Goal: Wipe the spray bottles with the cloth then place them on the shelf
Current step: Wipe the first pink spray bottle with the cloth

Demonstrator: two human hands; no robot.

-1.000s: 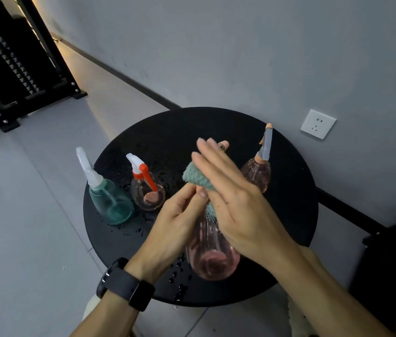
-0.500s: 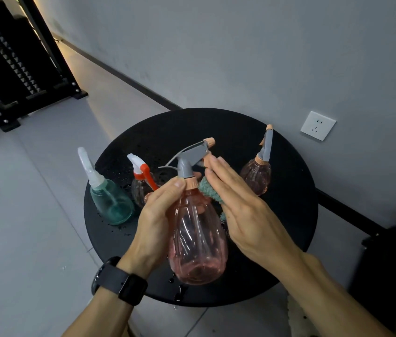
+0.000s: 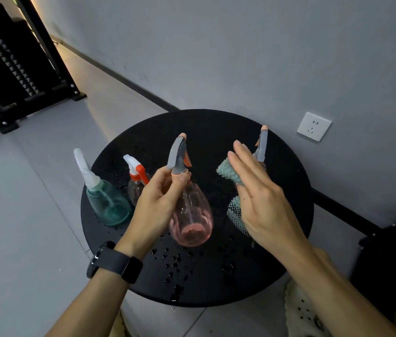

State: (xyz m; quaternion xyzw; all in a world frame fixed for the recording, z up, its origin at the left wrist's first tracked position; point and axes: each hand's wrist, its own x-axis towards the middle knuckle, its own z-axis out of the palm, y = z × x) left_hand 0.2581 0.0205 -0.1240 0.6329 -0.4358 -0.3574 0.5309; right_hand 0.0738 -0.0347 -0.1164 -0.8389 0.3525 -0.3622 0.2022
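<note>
A round black tabletop (image 3: 216,125), speckled with water drops, stands against a grey wall beside a white socket (image 3: 314,126). At its left stand a teal spray bottle (image 3: 107,203) and, just beside it, a clear bottle with an orange trigger (image 3: 136,183); a second pink bottle (image 3: 261,147) shows behind the right hand. The left hand (image 3: 154,205) has its grip pinched round the neck of the pink spray bottle (image 3: 191,215), upright above the tabletop. The right hand (image 3: 260,203), fingers straight, carries the green cloth (image 3: 228,172) under them, apart from that bottle.
</note>
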